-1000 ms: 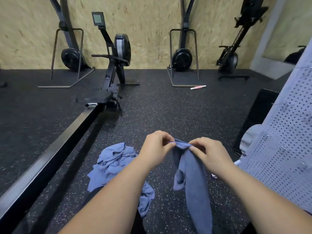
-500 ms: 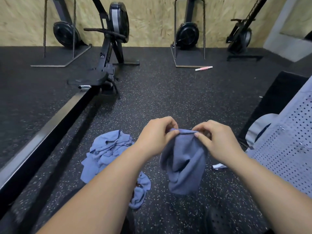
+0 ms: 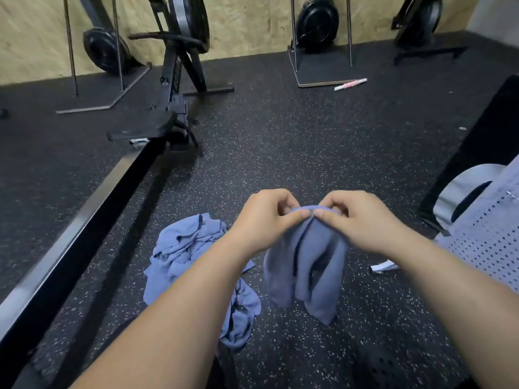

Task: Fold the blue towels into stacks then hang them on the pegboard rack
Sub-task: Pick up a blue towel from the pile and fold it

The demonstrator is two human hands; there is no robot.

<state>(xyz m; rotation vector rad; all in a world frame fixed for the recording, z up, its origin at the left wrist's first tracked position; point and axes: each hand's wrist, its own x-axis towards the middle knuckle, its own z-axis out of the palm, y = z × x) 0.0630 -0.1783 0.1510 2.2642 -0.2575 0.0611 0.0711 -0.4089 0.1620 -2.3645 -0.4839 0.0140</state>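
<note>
Left hand grip: the left hand (image 3: 266, 217) pinches the top hem of the held towel (image 3: 306, 265) between thumb and curled fingers.
Right hand grip: the right hand (image 3: 356, 220) pinches the same hem, its thumb tip touching the left thumb tip.
Held towel: one piece of soft, matte blue cloth. It hangs from the two pinches in loose vertical folds above the floor, in front of the person, with its lower corner pointed.
Towel heap: the towel heap (image 3: 182, 248) is crumpled blue cloth of the same kind, lying on the floor just left of the held towel and partly under the left forearm. The number of towels in it cannot be told.
Pegboard: one pale, flat pegboard (image 3: 488, 234) pierced with rows of small round holes, at the right edge.
Paper scrap: one small white paper scrap (image 3: 383, 267) on the floor, between the held towel and the pegboard.
Floor: the floor (image 3: 280, 136) is black rubber, grainy, with white flecks.
Rail: one long, straight black rail (image 3: 70, 240) with a shiny metal top, running diagonally at left.
Flywheels: four round black flywheels (image 3: 317, 21) stand along the far wall.
Wall: the wall (image 3: 252, 18) is tan chipboard with a rough flake pattern.
Stick: one slim pink-and-white stick (image 3: 350, 84) lies on the far floor.
</note>
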